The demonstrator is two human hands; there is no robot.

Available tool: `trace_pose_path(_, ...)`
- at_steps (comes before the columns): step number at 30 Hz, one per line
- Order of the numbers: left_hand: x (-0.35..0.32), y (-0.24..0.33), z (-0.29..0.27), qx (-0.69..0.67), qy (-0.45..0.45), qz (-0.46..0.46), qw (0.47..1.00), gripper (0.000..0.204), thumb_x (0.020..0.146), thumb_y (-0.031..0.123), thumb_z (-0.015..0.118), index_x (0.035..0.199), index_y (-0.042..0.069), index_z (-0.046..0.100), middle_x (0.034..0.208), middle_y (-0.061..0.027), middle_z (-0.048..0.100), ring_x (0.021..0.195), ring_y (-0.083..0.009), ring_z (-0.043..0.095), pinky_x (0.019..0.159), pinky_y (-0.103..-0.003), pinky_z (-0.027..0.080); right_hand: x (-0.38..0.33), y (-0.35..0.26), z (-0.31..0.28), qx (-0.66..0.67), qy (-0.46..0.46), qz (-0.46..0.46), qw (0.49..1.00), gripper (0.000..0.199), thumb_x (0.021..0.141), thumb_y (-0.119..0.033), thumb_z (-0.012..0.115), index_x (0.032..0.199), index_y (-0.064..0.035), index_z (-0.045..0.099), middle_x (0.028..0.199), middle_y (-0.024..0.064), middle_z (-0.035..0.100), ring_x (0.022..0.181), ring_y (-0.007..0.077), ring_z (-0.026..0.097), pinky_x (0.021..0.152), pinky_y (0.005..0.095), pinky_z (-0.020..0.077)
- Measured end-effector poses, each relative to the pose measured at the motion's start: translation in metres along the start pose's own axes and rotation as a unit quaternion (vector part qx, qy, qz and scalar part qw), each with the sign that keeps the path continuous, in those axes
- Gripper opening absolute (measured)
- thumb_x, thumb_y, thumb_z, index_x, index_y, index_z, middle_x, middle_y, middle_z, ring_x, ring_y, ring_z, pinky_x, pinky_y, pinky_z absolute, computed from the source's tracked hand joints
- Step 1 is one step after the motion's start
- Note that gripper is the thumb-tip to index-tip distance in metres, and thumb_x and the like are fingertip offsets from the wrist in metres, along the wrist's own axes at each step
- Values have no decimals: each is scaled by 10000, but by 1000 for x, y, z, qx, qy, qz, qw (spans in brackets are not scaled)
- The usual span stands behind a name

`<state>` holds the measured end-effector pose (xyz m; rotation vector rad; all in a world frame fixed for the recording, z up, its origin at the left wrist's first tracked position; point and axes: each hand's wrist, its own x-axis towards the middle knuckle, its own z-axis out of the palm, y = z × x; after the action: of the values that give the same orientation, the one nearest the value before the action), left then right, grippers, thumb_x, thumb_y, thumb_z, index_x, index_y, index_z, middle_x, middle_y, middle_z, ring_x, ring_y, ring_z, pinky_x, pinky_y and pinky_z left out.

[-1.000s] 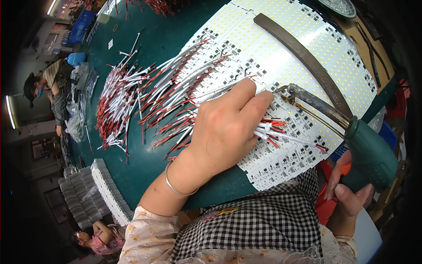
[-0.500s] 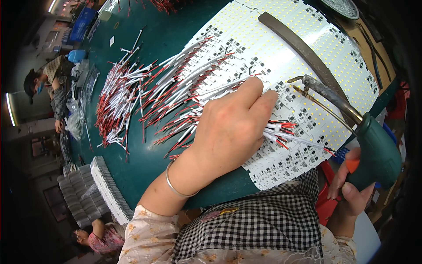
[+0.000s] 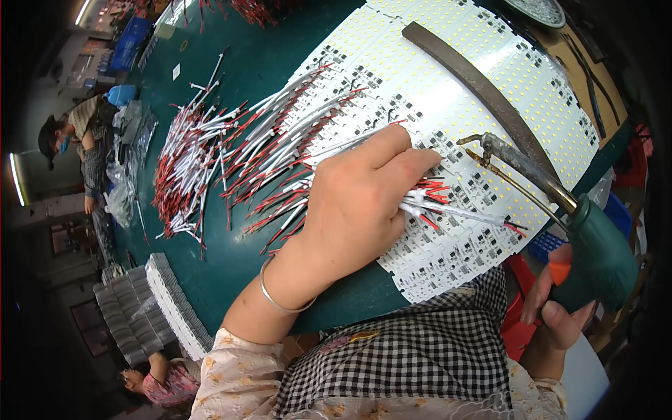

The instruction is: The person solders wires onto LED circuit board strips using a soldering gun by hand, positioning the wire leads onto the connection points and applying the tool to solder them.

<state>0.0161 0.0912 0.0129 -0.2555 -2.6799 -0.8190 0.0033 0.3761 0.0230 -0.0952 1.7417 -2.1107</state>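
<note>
My left hand [image 3: 364, 189], a bangle on its wrist, is closed over the white LED circuit-board sheet [image 3: 455, 77]. Out from under its palm, toward the right, sticks a bundle of white-sleeved wires [image 3: 448, 208] with red and black ends. The thumb and index tips come together close to the board's black components; whatever lies between them is hidden. In my right hand [image 3: 560, 315] is a green soldering gun [image 3: 595, 245] with an orange trigger. Its metal tip [image 3: 469, 140] hovers at the board, just right of my left fingertips; contact cannot be told.
A dark curved bar [image 3: 483, 91] lies across the board. Wires are spread over the board's left part, and a wire pile [image 3: 192, 161] lies on the green table [image 3: 280, 28]. Board stacks [image 3: 147, 301] stand at the left edge. Two other people are at left; a metal dish [image 3: 539, 10] sits far right.
My left hand has shifted a little left with the wire bundle. The board and bar have slid slightly left too. The soldering gun is nearly where it was, its tip slightly lower.
</note>
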Motion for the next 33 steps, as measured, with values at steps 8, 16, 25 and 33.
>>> trace_pose_path(8, -5, -8, 10, 18, 25, 68, 997, 425, 556, -23, 660, 975, 50, 665, 704, -74, 554, 574, -198, 563, 468, -288, 431, -8, -2, -1, -12, 1, 33, 999, 640, 713, -215, 748, 1113, 122, 379, 616, 86, 506, 402, 130, 497, 352, 234, 438)
trace_pose_path(16, -7, -6, 13, 57, 57, 99, 992, 401, 564, 24, 659, 965, 31, 663, 674, -69, 541, 529, -190, 543, 423, -283, 414, -12, 4, 3, -28, 19, 37, 999, 490, 705, -198, 741, 981, 71, 438, 673, 103, 508, 430, 134, 491, 376, 226, 442)
trace_pose_path(25, -4, -1, 13, 82, 64, 110, 989, 408, 549, 53, 648, 954, 11, 660, 668, -68, 529, 516, -190, 525, 417, -298, 399, -19, 14, -12, -169, -21, -14, 985, 543, 709, -181, 728, 1090, 79, 442, 663, 79, 507, 448, 131, 500, 397, 226, 442)
trace_pose_path(33, -4, 2, 13, 94, 64, 120, 986, 245, 649, 30, 596, 889, -12, 621, 714, -63, 509, 523, -162, 519, 432, -287, 406, -3, -1, -5, 34, 7, -35, 999, 634, 715, -131, 682, 1180, 142, 350, 603, 104, 495, 409, 145, 470, 374, 257, 445)
